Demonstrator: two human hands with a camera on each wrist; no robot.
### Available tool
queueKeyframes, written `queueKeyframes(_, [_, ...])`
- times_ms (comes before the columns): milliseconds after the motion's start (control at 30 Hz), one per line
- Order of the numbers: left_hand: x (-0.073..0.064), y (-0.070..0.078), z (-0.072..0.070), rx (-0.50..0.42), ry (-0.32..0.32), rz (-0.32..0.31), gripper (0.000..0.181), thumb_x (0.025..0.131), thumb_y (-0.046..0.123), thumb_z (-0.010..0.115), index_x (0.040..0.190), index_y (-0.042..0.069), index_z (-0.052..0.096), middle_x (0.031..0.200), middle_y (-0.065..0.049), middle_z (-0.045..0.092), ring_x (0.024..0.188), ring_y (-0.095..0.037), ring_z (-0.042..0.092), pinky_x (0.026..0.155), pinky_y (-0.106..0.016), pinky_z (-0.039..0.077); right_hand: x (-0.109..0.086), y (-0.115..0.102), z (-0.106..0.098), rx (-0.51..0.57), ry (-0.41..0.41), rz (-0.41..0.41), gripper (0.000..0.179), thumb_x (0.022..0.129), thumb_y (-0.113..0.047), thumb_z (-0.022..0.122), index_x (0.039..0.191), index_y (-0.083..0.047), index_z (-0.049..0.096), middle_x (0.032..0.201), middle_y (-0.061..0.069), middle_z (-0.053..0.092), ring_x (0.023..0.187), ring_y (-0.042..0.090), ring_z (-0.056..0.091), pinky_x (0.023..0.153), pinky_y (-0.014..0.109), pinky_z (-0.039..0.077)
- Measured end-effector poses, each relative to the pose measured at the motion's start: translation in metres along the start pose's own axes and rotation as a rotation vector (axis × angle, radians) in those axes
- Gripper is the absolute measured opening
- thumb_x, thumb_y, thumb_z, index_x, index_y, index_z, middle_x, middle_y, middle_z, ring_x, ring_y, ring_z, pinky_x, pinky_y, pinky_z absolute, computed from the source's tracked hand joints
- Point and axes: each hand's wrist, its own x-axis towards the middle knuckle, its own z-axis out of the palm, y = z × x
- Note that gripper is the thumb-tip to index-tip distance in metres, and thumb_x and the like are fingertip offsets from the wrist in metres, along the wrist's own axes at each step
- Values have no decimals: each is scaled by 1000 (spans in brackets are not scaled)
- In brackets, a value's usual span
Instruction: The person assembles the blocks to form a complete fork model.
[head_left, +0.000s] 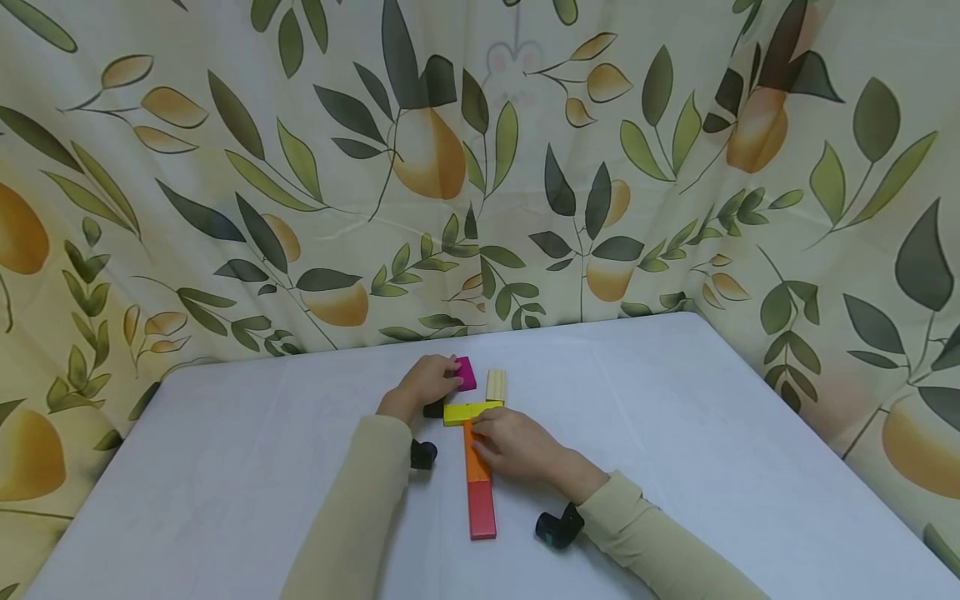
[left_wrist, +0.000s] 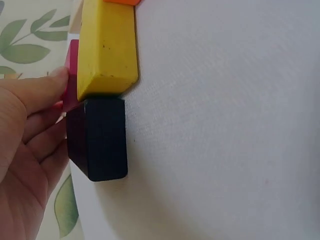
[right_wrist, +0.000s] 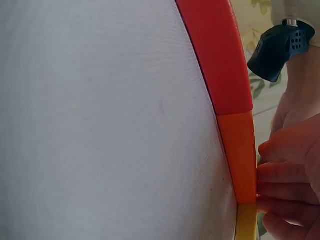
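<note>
My left hand (head_left: 426, 382) pinches a magenta block (head_left: 467, 374) between thumb and fingers, at the far side of the layout. Close below that hand lies a dark, nearly black block (left_wrist: 107, 140), its end against the yellow block (left_wrist: 107, 47) in the left wrist view. The yellow block lies crosswise over the end of an orange block (head_left: 477, 463), which continues into a red block (head_left: 482, 510) towards me. My right hand (head_left: 525, 446) is beside the orange block, fingertips fairly straight at its edge. A pale wood-coloured block (head_left: 497, 384) stands behind the yellow one's right end.
White cloth (head_left: 637, 400) covers the table around the blocks. A patterned curtain (head_left: 480, 167) hangs right behind the far edge. Black wrist cameras (head_left: 558, 529) jut out under both sleeves, close to the tabletop.
</note>
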Motion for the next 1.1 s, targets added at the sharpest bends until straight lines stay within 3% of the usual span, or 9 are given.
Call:
queueKeyframes(367, [-1, -1, 1, -10, -17, 7, 43, 89, 21, 62, 128, 7, 54, 122, -8, 58, 108, -23, 51, 98, -37, 38, 1, 3, 2, -2, 4, -17, 27, 87, -23, 63, 107, -5, 69, 104, 3, 66, 97, 15, 60, 85, 29, 48])
queueKeyframes(833, [-2, 0, -2, -29, -53, -14, 41, 88, 21, 62, 128, 11, 55, 132, -5, 51, 117, -23, 46, 101, -39, 35, 1, 4, 1, 0, 6, -35, 27, 87, -23, 63, 108, -5, 68, 104, 4, 66, 98, 16, 60, 85, 29, 48])
queueKeyframes(1100, [-2, 1, -3, -16, -78, 16, 41, 89, 20, 62, 127, 10, 55, 134, -5, 49, 119, -24, 45, 102, -39, 34, 1, 4, 0, -2, -3, -39, 27, 87, -22, 63, 107, -5, 69, 103, 4, 66, 96, 16, 61, 84, 28, 49])
